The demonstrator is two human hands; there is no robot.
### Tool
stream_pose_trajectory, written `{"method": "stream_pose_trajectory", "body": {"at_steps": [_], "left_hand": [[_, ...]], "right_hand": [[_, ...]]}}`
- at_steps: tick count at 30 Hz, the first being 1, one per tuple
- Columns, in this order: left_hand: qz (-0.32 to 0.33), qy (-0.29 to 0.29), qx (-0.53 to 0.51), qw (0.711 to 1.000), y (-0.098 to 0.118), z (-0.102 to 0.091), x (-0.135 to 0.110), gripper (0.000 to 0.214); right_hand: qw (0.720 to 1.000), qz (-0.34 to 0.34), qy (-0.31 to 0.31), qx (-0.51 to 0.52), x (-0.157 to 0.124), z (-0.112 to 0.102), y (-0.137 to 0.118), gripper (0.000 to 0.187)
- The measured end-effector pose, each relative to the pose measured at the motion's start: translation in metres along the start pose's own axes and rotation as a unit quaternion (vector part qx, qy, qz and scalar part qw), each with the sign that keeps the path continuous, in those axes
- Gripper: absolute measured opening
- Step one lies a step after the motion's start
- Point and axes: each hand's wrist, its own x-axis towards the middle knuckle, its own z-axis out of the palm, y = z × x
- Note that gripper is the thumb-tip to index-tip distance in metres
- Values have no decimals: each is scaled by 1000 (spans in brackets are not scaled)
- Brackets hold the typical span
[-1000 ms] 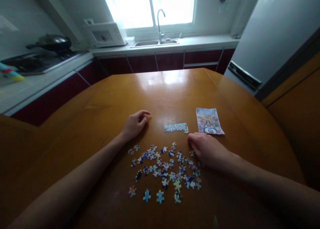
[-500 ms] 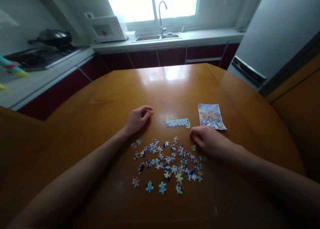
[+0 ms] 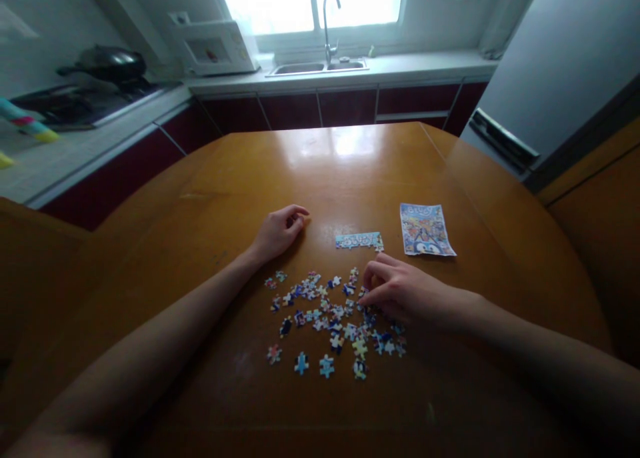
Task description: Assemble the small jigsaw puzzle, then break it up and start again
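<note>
My left hand [image 3: 281, 233] rests on the table, fingers loosely curled with a gap between thumb and index finger, and holds nothing. Over the right part of a spread of loose jigsaw pieces [image 3: 323, 321] is my right hand [image 3: 400, 286]. Its thumb and index finger come together around a small jigsaw piece [image 3: 362, 292], mostly covered by the fingertips. Just beyond that hand lies a joined strip of jigsaw pieces [image 3: 357, 240], light blue with lettering. Farther right is a printed picture sheet [image 3: 425, 230] showing a blue and white character. My right hand hides some of the pieces.
The wooden table [image 3: 240, 178] has a curved edge. Behind it runs a counter with a sink [image 3: 320, 67], a tall faucet [image 3: 327, 28] and a white microwave [image 3: 217, 48]. A pan [image 3: 113, 63] stands on the stove at left; a fridge [image 3: 560, 65] stands at right.
My right hand has moved left from beside the picture sheet onto the loose pieces, its thumb and index finger reaching down among them. The left hand keeps its place; the view has tilted slightly.
</note>
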Motion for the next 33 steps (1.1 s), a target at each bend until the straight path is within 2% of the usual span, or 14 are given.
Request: {"method": "stream_pose_trajectory", "body": {"at_steps": [7, 12, 18, 25, 33], "left_hand": [[3, -1, -6, 1000, 2, 0, -1, 25], [12, 5, -11, 1000, 0, 3, -2, 24], [7, 1, -21, 1000, 0, 5, -3, 22], [4, 2, -14, 1000, 0, 5, -2, 21], [14, 1, -6, 1000, 1, 5, -3, 23]], "right_hand": [[1000, -16, 0, 4, 2, 1, -1, 24], [999, -19, 25, -13, -1, 8, 4, 28], [999, -31, 5, -18, -1, 10, 5, 26], [998, -41, 55, -7, -1, 11, 3, 25], [995, -14, 95, -13, 0, 17, -6, 19]]}}
